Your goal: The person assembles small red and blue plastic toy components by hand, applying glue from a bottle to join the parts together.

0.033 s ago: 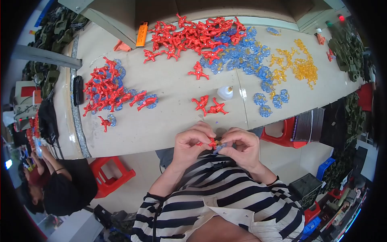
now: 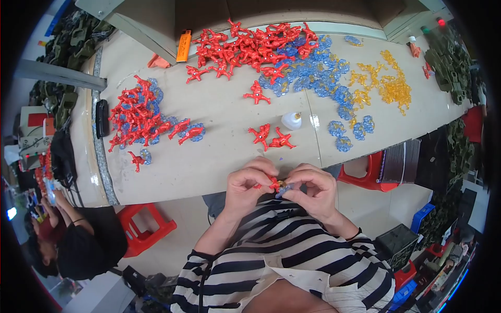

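Observation:
Just off the table's near edge, my left hand pinches a small red plastic figure between thumb and fingertips. My right hand meets it from the other side, its fingers closed on a translucent blue plastic piece. A bit of yellow shows where the two parts touch; how they fit is hidden by the fingers. Nearest on the table lie two loose red figures and a white squat bottle with a narrow tip. Another red figure lies farther back.
Toward the back are a heap of red figures, blue clear pieces and small yellow pieces. Red figures joined with blue pieces are piled at left. An orange strip leans by the shelf. A person sits at far left.

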Available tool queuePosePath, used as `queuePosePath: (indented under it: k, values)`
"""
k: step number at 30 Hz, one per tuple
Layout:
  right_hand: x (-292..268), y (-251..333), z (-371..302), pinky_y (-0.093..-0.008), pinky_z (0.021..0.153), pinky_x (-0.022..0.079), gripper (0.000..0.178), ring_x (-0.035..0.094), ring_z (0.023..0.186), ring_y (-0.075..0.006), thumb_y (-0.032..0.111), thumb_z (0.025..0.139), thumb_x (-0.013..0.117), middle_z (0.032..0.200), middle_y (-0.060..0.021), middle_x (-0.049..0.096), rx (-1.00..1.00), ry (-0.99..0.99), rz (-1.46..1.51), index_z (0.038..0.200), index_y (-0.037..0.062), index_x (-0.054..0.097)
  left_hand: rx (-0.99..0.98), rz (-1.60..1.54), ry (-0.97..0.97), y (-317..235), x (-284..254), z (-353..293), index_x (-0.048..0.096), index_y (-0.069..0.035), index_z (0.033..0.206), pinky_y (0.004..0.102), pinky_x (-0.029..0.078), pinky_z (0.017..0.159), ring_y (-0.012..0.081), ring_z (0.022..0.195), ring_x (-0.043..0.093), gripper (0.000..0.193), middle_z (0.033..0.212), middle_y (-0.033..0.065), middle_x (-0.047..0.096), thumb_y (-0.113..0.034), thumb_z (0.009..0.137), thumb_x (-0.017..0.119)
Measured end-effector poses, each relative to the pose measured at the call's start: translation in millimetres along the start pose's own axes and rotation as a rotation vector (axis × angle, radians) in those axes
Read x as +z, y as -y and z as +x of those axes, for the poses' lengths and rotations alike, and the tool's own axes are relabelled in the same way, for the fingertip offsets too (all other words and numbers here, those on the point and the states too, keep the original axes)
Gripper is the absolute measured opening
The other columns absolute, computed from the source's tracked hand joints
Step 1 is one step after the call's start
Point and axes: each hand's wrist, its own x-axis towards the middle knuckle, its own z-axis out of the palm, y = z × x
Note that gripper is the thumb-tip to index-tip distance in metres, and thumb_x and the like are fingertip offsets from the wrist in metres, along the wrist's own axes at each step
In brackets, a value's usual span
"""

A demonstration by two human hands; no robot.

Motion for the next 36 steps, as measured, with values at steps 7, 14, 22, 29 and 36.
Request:
queuePosePath:
  k: [7, 14, 22, 29, 36]
  values:
    - [5.0, 6.1, 2.9, -0.0274, 0.06, 0.048, 0.029, 0.061, 0.067, -0.0234, 0.0, 0.058, 0.075, 0.08, -0.0122, 0.064, -0.368, -0.025, -0.269, 0.086, -0.0007, 0.066, 0.011, -0.192, -0.024, 5.2, 3.5, 1.3, 0.06, -0.003, 0.072, 0.0345, 0.049, 0.07, 0.0253, 0.085, 0.056, 0.013, 0.088, 0.0075, 0.055, 0.01, 0.07, 0.063]
    - [6.4, 7.1, 3.3, -0.0291, 0.064, 0.05, 0.029, 0.062, 0.071, -0.0224, 0.001, 0.057, 0.075, 0.079, -0.0108, 0.064, -0.466, -0.018, -0.267, 0.084, -0.0012, 0.066, 0.021, -0.269, 0.047, 4.4, 4.4, 4.6, 0.06, -0.004, 0.069, 0.0368, 0.049, 0.069, 0.0284, 0.086, 0.056, 0.013, 0.089, 0.0064, 0.058, 0.009, 0.07, 0.064]
    - [6.5, 3.7, 3.9, -0.029, 0.062, 0.05, 0.032, 0.062, 0.07, -0.0227, 0.001, 0.053, 0.075, 0.078, -0.0101, 0.063, -0.533, -0.002, -0.315, 0.084, -0.001, 0.066, -0.006, -0.248, 0.087, 2.1, 1.4, 6.2, 0.06, -0.004, 0.068, 0.037, 0.048, 0.069, 0.0285, 0.083, 0.057, 0.013, 0.09, 0.0069, 0.059, 0.009, 0.068, 0.065]
    - [7.6, 2.0, 4.9, -0.0285, 0.06, 0.049, 0.032, 0.062, 0.07, -0.0231, 0.0, 0.052, 0.074, 0.077, -0.0104, 0.063, -0.557, -0.008, -0.293, 0.083, -0.0011, 0.066, 0.054, -0.136, 0.162, -0.4, -4.1, 8.3, 0.062, -0.003, 0.067, 0.0372, 0.048, 0.068, 0.0297, 0.083, 0.058, 0.012, 0.089, 0.0081, 0.06, 0.008, 0.065, 0.066]
    - [8.0, -4.4, 1.7, -0.0293, 0.061, 0.049, 0.03, 0.062, 0.071, -0.0239, -0.001, 0.052, 0.073, 0.078, -0.0111, 0.064, -0.544, -0.002, -0.246, 0.081, -0.0015, 0.065, 0.076, 0.047, 0.254, -11.2, -9.9, 14.1, 0.065, -0.004, 0.068, 0.0373, 0.049, 0.068, 0.0294, 0.083, 0.059, 0.011, 0.083, 0.0089, 0.062, 0.006, 0.063, 0.066]
